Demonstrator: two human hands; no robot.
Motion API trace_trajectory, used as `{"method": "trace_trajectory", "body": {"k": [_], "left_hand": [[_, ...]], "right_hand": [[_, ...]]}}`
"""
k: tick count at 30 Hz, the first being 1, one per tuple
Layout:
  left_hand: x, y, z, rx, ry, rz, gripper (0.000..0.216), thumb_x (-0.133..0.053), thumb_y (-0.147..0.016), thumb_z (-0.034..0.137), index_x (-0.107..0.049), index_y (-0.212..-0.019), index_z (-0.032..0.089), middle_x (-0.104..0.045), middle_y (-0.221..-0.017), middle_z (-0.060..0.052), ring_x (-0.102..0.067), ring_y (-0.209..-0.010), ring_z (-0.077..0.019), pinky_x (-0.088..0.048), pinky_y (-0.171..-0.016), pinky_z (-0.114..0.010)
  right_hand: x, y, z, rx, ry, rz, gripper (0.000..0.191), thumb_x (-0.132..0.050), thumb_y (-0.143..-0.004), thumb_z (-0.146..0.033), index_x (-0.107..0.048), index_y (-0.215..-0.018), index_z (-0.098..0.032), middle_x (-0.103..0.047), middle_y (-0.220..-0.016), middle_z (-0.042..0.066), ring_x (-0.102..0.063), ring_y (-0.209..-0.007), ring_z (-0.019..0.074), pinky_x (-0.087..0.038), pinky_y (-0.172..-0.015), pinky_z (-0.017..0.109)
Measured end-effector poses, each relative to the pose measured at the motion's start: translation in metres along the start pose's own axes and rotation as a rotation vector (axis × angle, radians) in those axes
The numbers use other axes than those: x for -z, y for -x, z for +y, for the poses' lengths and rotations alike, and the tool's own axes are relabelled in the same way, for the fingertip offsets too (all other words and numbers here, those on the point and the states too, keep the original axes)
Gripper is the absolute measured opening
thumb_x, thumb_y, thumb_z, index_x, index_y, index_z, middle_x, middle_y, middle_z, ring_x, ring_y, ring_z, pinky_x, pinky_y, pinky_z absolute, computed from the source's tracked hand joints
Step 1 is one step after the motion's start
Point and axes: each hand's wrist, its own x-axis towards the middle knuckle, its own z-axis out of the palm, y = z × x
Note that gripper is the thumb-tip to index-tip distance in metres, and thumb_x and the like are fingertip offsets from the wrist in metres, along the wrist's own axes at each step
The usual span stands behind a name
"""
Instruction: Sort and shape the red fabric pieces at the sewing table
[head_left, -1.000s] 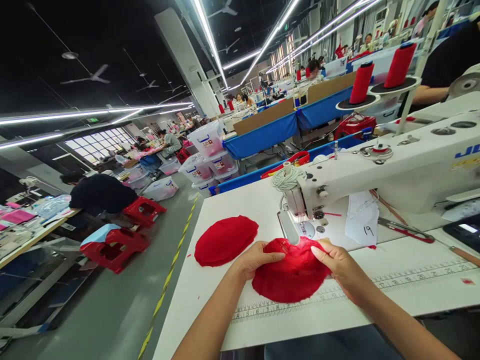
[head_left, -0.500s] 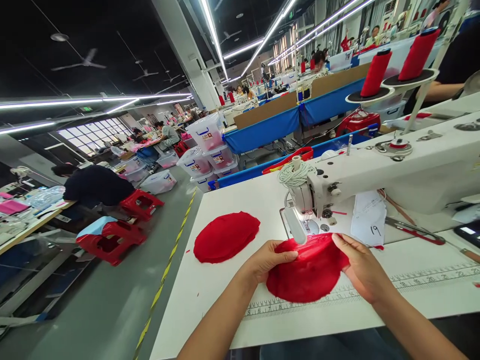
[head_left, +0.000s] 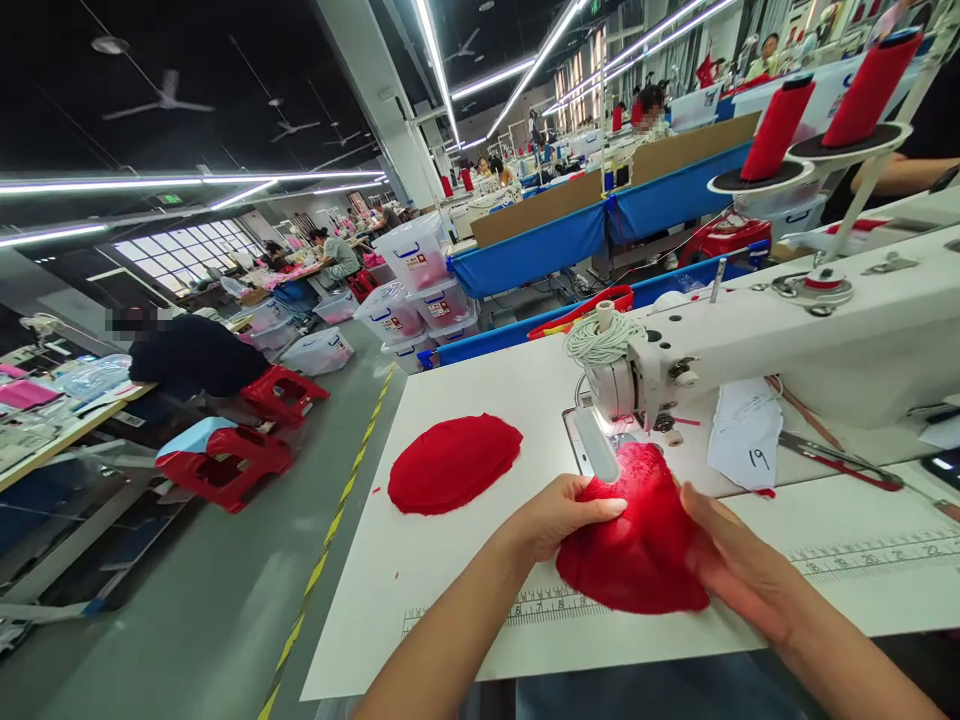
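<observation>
The white surface point(head_left: 450, 560) carries a printed ruler strip along its near edge and, at the right, the white sewing machine point(head_left: 787, 340), whose head overhangs the work with a lamp lit beneath it. Left of the machine, well apart from the hands, lies a stack of red fabric rounds point(head_left: 453, 464), flat and untouched. The piece in hand is a red fabric piece point(head_left: 637, 545), roughly round, lying on the surface with its far edge under the machine head, at or just beside the presser foot; the exact contact there is washed out by the lamp. It reads as light, thin and limp: it domes and wrinkles between the hands instead of lying stiff, and its cut edge looks apt to fray or stretch. Judged so, it is best held at the rim on both sides, flat and lightly tensioned, fingers clear of the needle. The left hand point(head_left: 559, 515) pinches the left rim, thumb on top and fingers closed onto the cloth. The right hand point(head_left: 739, 565) lies on the right rim, fingers extended and pressing the cloth down.
</observation>
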Motion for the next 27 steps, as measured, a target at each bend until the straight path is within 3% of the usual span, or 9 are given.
{"method": "trace_trajectory", "body": {"k": [2, 6, 13, 16, 18, 22, 27], "left_hand": [[-0.006, -0.002, 0.002, 0.022, -0.045, 0.000, 0.033, -0.085, -0.060, 0.040, -0.067, -0.065, 0.012, -0.067, -0.063, 0.000, -0.058, -0.058, -0.0109, -0.044, -0.057, -0.022], [-0.009, -0.007, 0.001, 0.040, -0.051, 0.016, 0.030, -0.084, -0.062, 0.036, -0.064, -0.060, 0.014, -0.064, -0.058, 0.003, -0.055, -0.056, -0.0090, -0.039, -0.052, -0.020], [0.017, 0.008, -0.020, 0.077, 0.224, 0.025, 0.057, -0.080, -0.052, 0.066, -0.069, -0.073, 0.014, -0.065, -0.064, 0.000, -0.060, -0.063, -0.0118, -0.047, -0.065, -0.024], [0.014, 0.017, -0.031, -0.045, 0.362, 0.009, 0.053, -0.089, -0.053, 0.047, -0.072, -0.091, 0.013, -0.070, -0.083, -0.003, -0.064, -0.080, -0.0126, -0.048, -0.082, -0.025], [0.006, 0.019, -0.035, -0.114, 0.386, 0.029, 0.047, -0.087, -0.061, 0.034, -0.070, -0.100, 0.013, -0.071, -0.090, -0.006, -0.064, -0.083, -0.0133, -0.048, -0.084, -0.026], [-0.012, 0.018, -0.036, -0.202, 0.365, 0.128, 0.040, -0.078, -0.075, 0.035, -0.067, -0.109, 0.016, -0.072, -0.096, -0.009, -0.066, -0.085, -0.0164, -0.049, -0.080, -0.029], [-0.022, 0.014, -0.036, -0.233, 0.381, 0.137, 0.039, -0.080, -0.072, 0.038, -0.071, -0.100, 0.013, -0.073, -0.093, -0.010, -0.064, -0.083, -0.0153, -0.048, -0.078, -0.026]], "right_hand": [[-0.005, 0.006, 0.007, -0.086, 0.048, -0.062, 0.047, -0.085, -0.064, -0.046, -0.074, -0.101, -0.020, -0.076, -0.091, 0.010, -0.070, -0.092, 0.0324, -0.058, -0.081, 0.042], [-0.009, 0.004, 0.016, -0.050, 0.056, 0.085, 0.044, -0.092, -0.055, -0.035, -0.076, -0.090, -0.015, -0.077, -0.086, 0.011, -0.072, -0.087, 0.0303, -0.059, -0.080, 0.036], [-0.004, 0.001, 0.006, 0.049, -0.089, 0.306, 0.048, -0.095, -0.043, -0.036, -0.073, -0.081, -0.017, -0.077, -0.088, 0.008, -0.068, -0.101, 0.0335, -0.062, -0.078, 0.033], [-0.002, 0.002, 0.006, 0.078, -0.153, 0.353, 0.047, -0.093, -0.049, -0.034, -0.072, -0.087, -0.019, -0.077, -0.093, 0.006, -0.066, -0.106, 0.0321, -0.062, -0.080, 0.032], [-0.002, 0.002, 0.008, 0.076, -0.186, 0.349, 0.043, -0.090, -0.057, -0.033, -0.071, -0.093, -0.020, -0.076, -0.097, 0.006, -0.066, -0.107, 0.0309, -0.061, -0.081, 0.033], [-0.006, -0.002, 0.010, 0.058, -0.227, 0.318, 0.045, -0.089, -0.060, -0.031, -0.069, -0.099, -0.018, -0.076, -0.100, 0.007, -0.067, -0.105, 0.0313, -0.061, -0.085, 0.038], [-0.007, -0.004, 0.011, 0.095, -0.256, 0.323, 0.052, -0.089, -0.059, -0.027, -0.067, -0.106, -0.020, -0.075, -0.098, 0.004, -0.068, -0.104, 0.0294, -0.059, -0.089, 0.040]]}}
